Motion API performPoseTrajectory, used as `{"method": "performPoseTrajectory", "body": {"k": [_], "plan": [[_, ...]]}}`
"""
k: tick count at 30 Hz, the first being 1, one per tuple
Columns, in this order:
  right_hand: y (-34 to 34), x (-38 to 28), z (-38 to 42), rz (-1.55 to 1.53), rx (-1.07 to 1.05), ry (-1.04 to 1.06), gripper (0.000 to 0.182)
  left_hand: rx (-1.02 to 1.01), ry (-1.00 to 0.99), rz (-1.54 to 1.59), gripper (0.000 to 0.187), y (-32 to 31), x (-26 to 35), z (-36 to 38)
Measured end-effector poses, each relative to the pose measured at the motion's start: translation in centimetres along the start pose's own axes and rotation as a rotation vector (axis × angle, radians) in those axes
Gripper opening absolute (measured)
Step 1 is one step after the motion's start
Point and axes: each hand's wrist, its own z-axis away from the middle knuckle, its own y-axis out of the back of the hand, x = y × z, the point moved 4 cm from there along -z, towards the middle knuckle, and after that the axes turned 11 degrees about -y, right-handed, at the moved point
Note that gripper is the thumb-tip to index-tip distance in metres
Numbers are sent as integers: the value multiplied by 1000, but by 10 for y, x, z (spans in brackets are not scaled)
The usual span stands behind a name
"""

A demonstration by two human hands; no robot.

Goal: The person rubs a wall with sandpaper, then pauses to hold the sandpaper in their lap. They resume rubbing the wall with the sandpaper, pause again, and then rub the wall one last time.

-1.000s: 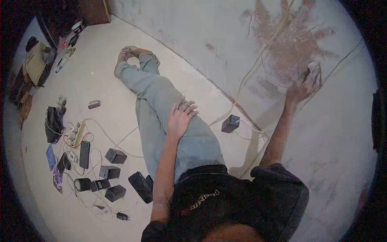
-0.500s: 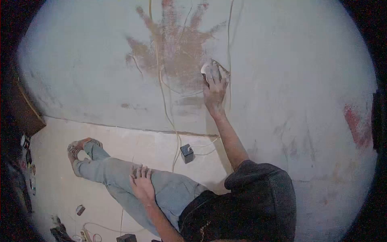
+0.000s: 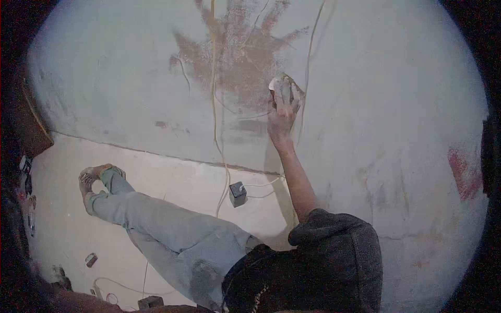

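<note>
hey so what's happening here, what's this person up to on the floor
A person sits on the floor with legs stretched out, facing a pale wall. The right hand is raised and presses a small pale pad, perhaps sandpaper or a sponge, against the wall at the edge of a reddish-brown rubbed patch. Thin cables hang down the wall to a small dark box on the floor. The left hand is out of view.

Right of right hand: bare wall, open, though one thin cable hangs close.
Left of it: more hanging cables cross the brown patch.
Below: small black box on the floor against the wall.
Floor: outstretched legs block it.
</note>
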Motion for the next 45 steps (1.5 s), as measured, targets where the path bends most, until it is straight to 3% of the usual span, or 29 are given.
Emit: {"method": "performPoseTrajectory", "body": {"k": [5, 15, 20, 22, 23, 25, 28, 32, 33, 40, 42, 45], "plan": [[-3, 3, 1, -7, -35, 38, 48, -129, -115, 49, 48, -3, -1, -26], [-1, 8, 11, 0, -53, -47, 43, -193, -192, 151, 45, -23, -24, -38], [-5, 5, 0, -23, -32, 22, 39, -214, -231, 70, 43, -19, -28, -40], [-20, 14, -3, -303, 41, -63, 40, -188, -227, 42, 43, -20, -22, -38], [-19, 18, -26, -278, 52, -18, 40, -170, -216, 60, 43, -20, -22, -39], [-15, 13, 6, -9, -28, -73, 44, -195, -212, 91, 43, -28, -23, -49], [2, 5, 6, 28, -8, -20, 46, -192, -207, 80, 42, -34, -17, -53], [-17, 21, 6, -102, -33, -8, 47, -164, -199, 75, 42, -32, -12, -57], [-9, 15, 3, -65, 9, 62, 48, -163, -195, 88, 42, -35, -12, -60], [-17, 14, 2, 7, -80, 28, 49, -192, -185, 154, 43, -45, -10, -66], [-6, 2, -11, -6, 55, 46, 41, -191, -187, 157, 43, -44, -10, -65], [-2, -9, -43, -41, 79, 72, 42, -195, -193, 173, 44, -41, -11, -65]]}}
